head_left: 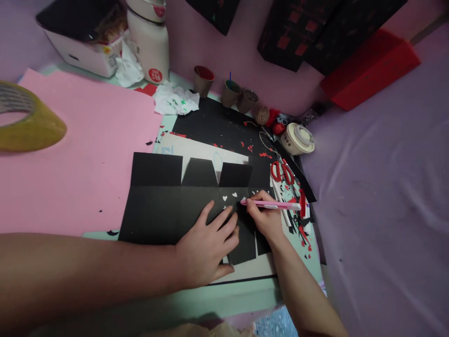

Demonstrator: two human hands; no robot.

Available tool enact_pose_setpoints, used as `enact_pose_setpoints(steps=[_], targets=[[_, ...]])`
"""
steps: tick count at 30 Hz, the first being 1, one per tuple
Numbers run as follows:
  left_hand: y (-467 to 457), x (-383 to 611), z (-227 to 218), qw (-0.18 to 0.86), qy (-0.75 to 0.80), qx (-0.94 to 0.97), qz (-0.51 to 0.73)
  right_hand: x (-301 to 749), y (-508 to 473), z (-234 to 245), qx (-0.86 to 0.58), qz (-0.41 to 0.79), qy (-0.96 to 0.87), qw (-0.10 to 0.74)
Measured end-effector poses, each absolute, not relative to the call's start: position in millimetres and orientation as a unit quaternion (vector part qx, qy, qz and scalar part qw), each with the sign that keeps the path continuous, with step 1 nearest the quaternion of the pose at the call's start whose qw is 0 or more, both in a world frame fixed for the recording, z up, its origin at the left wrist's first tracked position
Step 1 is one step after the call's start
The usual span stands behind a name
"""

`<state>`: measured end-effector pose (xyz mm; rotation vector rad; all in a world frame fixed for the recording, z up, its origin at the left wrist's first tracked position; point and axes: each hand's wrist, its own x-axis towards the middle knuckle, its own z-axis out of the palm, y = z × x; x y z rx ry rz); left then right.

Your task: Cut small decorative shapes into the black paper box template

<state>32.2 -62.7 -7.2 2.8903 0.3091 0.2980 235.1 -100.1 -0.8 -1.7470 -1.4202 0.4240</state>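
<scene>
Two hands on one black card [154, 210]. Left hand [210, 241] is spread flat on it, fingers splayed, gripping nothing. Right hand [264, 213] pinches a pink pen-shaped tool [275, 205], tip at the card just left of that hand's fingers; blade or nib too small to tell.

Two white hearts [235, 194] sit just beyond the left hand's fingertips, more white marks [254, 192] just past the right hand. Probably cut-throughs showing the pale sheet [206, 149] underneath.

Progress call: partway. Outline looks done, with three flaps [199, 172] formed beyond the left hand. Small motifs appear underway between the hands. Stretch left of the left hand shows plain, so any pattern there is still left to do; under the palm, can't tell.

Red-handled scissors [281, 169] lie beyond the right hand, scraps [304, 234] on the bench [245, 295] to its right.
</scene>
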Motion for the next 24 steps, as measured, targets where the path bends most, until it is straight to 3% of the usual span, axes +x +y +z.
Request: enact_pose_setpoints(steps=[24], targets=[[-65.6, 33.1, -6.8, 0.115, 0.122, 0.981, 0.100, 237.1, -110.6, -7.6, -0.683, 0.154, -0.591, 0.400]])
